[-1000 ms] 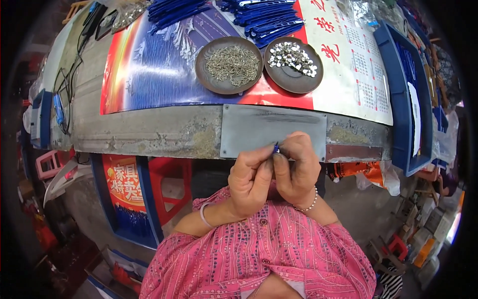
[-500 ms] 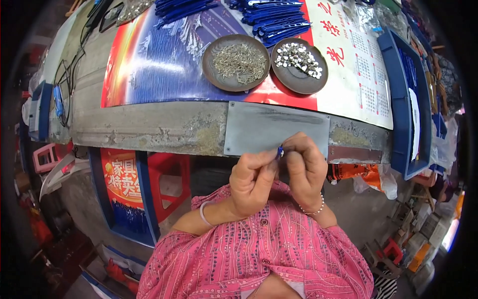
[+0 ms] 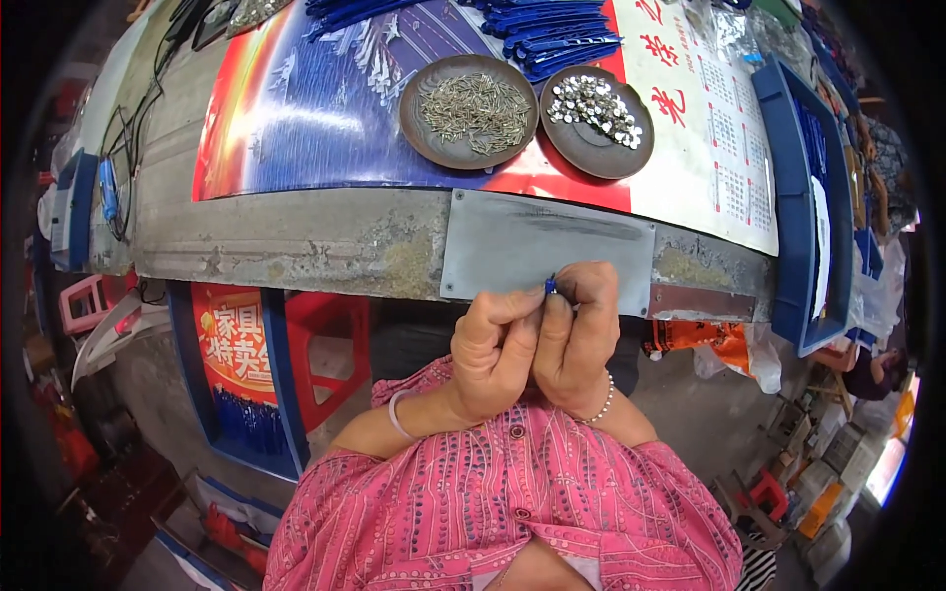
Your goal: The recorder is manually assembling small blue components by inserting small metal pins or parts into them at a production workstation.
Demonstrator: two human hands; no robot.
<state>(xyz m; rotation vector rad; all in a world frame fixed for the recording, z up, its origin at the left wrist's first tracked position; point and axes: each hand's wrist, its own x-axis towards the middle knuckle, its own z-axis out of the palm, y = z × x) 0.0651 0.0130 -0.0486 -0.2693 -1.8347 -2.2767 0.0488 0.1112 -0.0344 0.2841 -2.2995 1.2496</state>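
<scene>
My left hand [image 3: 496, 347] and my right hand [image 3: 579, 333] meet in front of the table's near edge. Both pinch a small blue piece [image 3: 550, 286] between thumb and fingertips; a shiny bit shows on it, and most of it is hidden by the fingers. Beyond the hands stands a dark round plate [image 3: 412, 138] heaped with thin metal pins [image 3: 478, 110]. Beside it, to the right, a second dark plate [image 3: 588, 164] holds small round silvery-white pieces [image 3: 597, 111]. Bundles of long blue strips [image 3: 557, 39] lie behind the plates.
A grey metal sheet [image 3: 537, 246] is fixed at the table edge, with a calendar poster [image 3: 286, 128] under the plates. Blue trays stand at the right [image 3: 788, 197] and below the table at left [image 3: 192, 374], near a red stool [image 3: 365, 345]. Cables [image 3: 148, 108] lie at the far left.
Both hands have drawn closer together, the right one shifting left and turning. The blue piece has moved slightly left and up, still pinched between them. The view has shifted a little.
</scene>
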